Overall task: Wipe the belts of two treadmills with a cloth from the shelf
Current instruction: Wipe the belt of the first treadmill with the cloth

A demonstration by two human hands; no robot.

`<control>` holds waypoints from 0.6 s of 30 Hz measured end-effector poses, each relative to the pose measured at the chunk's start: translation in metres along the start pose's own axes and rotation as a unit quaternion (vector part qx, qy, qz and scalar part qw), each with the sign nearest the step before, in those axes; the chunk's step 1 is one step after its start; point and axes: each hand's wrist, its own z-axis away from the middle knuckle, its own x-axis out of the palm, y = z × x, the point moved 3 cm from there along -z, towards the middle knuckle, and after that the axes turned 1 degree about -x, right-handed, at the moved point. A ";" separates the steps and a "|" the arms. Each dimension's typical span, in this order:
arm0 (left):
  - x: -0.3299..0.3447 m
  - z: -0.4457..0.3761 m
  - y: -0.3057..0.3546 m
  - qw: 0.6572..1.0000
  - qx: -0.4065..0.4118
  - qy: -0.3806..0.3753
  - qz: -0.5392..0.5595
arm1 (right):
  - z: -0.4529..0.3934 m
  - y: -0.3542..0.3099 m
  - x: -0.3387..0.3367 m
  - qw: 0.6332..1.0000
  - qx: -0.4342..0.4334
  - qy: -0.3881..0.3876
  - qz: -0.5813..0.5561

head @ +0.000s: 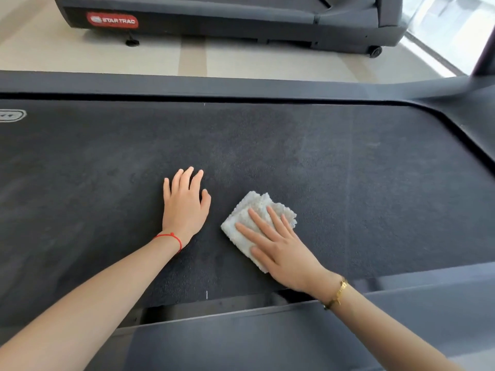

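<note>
A dark treadmill belt [348, 170] fills most of the view, running left to right. A folded white cloth [257, 210] lies on it near the middle. My right hand [284, 250] presses flat on the cloth with straight, spread fingers. My left hand [186, 204] rests flat on the bare belt just left of the cloth, fingers straight. A second treadmill [214, 20] with a red label stands beyond, across a strip of floor.
The near side rail [267, 338] of the treadmill lies below my arms; the far rail [187, 83] borders the belt at the top. Pale floor [134, 57] separates the two machines. A window [460, 30] is at the top right.
</note>
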 end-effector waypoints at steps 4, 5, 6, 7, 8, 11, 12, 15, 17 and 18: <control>-0.001 0.002 0.001 1.000 0.003 -0.007 -0.007 | 0.015 0.014 -0.005 1.000 0.013 -0.005 -0.004; -0.002 0.002 0.001 1.000 0.002 -0.007 -0.010 | 0.008 0.027 -0.008 0.999 0.043 -0.003 -0.011; -0.003 0.002 0.001 1.000 0.001 -0.010 -0.013 | -0.002 0.042 -0.014 0.996 0.087 0.004 -0.021; -0.004 0.001 0.001 1.000 0.004 -0.013 -0.015 | -0.013 0.058 -0.020 0.990 0.137 0.009 -0.032; -0.005 0.000 0.002 1.000 0.011 -0.015 -0.018 | -0.023 0.071 -0.027 0.982 0.183 0.009 -0.040; -0.011 -0.003 0.006 0.998 0.046 -0.024 -0.033 | -0.040 0.078 -0.033 0.974 0.224 -0.007 -0.041; -0.012 -0.003 0.009 0.998 0.053 -0.028 -0.034 | -0.040 0.071 -0.030 0.978 0.206 -0.015 -0.039; -0.016 -0.006 0.021 0.996 0.072 -0.043 -0.026 | -0.029 0.035 -0.015 0.991 0.126 -0.031 -0.030; -0.018 -0.009 0.030 0.997 0.068 -0.042 -0.010 | -0.025 0.018 -0.008 0.995 0.093 -0.032 -0.021; -0.019 -0.011 0.034 0.997 0.059 -0.041 0.004 | -0.024 0.016 -0.007 0.996 0.083 -0.035 -0.022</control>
